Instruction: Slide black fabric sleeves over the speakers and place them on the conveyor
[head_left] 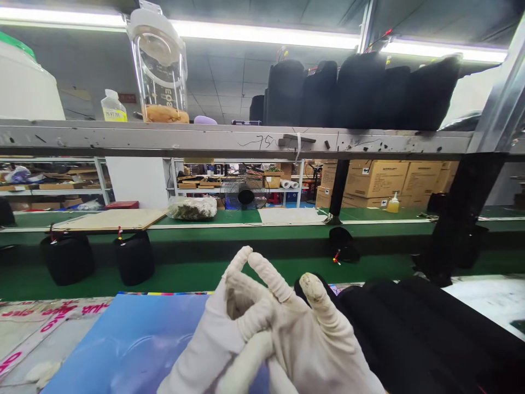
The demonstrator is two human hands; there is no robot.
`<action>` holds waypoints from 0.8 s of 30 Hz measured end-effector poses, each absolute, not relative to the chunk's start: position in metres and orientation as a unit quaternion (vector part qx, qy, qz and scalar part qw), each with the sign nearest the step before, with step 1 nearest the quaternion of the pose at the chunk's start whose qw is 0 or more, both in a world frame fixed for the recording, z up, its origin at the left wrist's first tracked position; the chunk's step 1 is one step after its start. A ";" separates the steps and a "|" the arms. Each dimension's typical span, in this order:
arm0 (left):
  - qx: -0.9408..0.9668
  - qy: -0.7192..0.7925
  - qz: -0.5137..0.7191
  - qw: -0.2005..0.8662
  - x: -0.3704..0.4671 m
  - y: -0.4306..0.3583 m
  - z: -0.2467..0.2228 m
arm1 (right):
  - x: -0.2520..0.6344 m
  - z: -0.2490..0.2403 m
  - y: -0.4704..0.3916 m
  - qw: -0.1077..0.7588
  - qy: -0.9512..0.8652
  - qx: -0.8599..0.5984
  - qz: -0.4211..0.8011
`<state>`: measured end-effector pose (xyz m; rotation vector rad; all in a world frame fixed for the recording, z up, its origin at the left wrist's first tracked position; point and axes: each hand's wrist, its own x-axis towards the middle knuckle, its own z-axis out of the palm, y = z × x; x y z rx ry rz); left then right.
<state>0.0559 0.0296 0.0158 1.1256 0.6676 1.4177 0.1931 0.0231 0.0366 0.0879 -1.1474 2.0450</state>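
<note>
- Two gloved hands met low in the middle of the view: the left hand (213,334) and the right hand (315,339) were clasped, fingers (266,279) interlaced and pressed together, pinching nothing visible.
- The left forefinger and a right finger touched at their tips, forming a small arch pointing up and away from the person.
- The hands hovered over a blue sheet (135,339) on the tabletop (49,339), just beside a pile of black fabric pieces (418,328) at the right.
- A clear plastic jar (159,65) stood upright on the shelf (229,139) above, with a brown layer at its bottom.
- A small bottle with a yellow label (112,106) stood left of the jar.
- A clear bag (192,208) of greenish material lay beyond the green conveyor belt (246,262).
- Cardboard boxes (377,178) were stacked behind at the right.
</note>
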 end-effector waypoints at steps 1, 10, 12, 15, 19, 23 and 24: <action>0.461 0.280 0.583 0.608 0.055 0.032 0.015 | 0.195 0.036 0.025 0.408 -0.478 0.009 0.778; 0.479 0.267 0.691 0.471 0.060 0.036 0.006 | 0.202 0.034 0.038 0.506 -0.521 -0.093 0.681; 0.481 0.287 0.704 0.438 0.068 0.035 0.001 | 0.195 0.033 0.035 0.510 -0.513 -0.096 0.684; 0.486 0.280 0.689 0.459 0.072 0.036 -0.003 | 0.192 0.032 0.028 0.512 -0.499 -0.084 0.694; 0.464 0.246 0.649 0.550 0.063 0.036 0.012 | 0.203 0.040 0.031 0.506 -0.509 -0.066 0.693; 0.337 0.116 0.642 0.679 0.049 0.033 0.033 | 0.208 0.037 0.055 0.674 -0.457 -0.139 0.564; 0.313 0.064 0.636 0.703 0.047 0.032 0.034 | 0.204 0.031 0.061 0.680 -0.452 -0.166 0.554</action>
